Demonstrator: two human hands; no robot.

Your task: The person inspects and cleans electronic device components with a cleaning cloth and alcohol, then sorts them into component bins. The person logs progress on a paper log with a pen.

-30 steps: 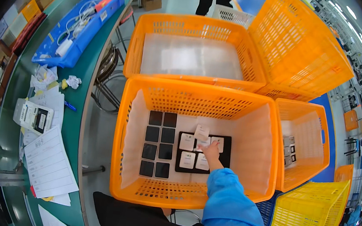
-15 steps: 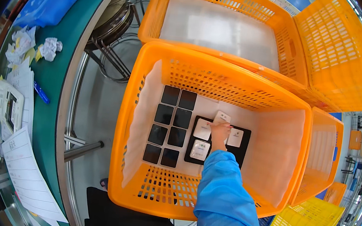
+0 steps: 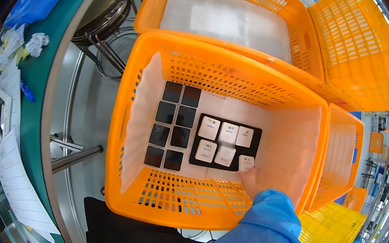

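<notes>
My right hand (image 3: 248, 176), in a blue sleeve, reaches into the orange basket (image 3: 318, 150). Thumb and a finger grip the near edge of a small white box-shaped piece (image 3: 246, 163) with rounded corners. It sits at the near right corner of a black tray (image 3: 226, 166). Several similar white pieces (image 3: 209, 128) lie in two rows on the same tray, small marks on their tops. To the left, dark flat square pieces with pale rims (image 3: 158, 134) lie in two columns on the basket's white liner (image 3: 198, 172). My left hand is out of view.
Another orange basket (image 3: 277, 68) with a white lining stands beyond, with more orange baskets (image 3: 342, 148) to the right and a yellow one (image 3: 334, 238) nearer. At left is a green table (image 3: 36, 74) with papers (image 3: 19, 183) and a blue pen (image 3: 27, 91). A round stool (image 3: 98, 14) stands behind.
My right hand has moved from the far middle of the tray to its near right corner. The white pieces there now stand in straighter rows. The view has shifted slightly.
</notes>
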